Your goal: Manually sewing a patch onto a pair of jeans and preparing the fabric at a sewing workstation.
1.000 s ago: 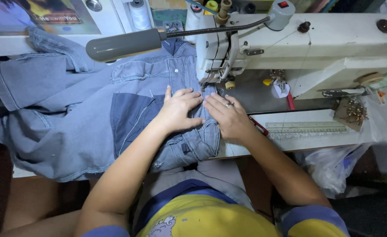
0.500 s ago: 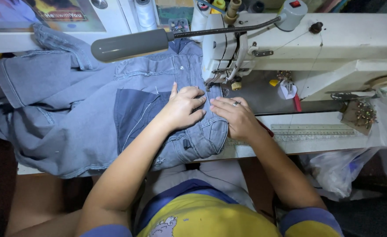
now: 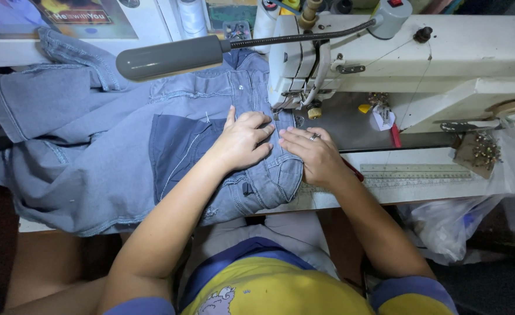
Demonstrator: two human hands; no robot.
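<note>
At one sewing machine, two hands flat on one denim garment

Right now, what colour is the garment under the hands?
Faded blue-grey denim garment, darker patch beside the left hand; head view.

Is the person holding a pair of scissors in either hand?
No. Both the left hand and right hand lie flat on the grey denim garment, holding no tool.

The needle is hidden behind the sewing machine head.
</note>
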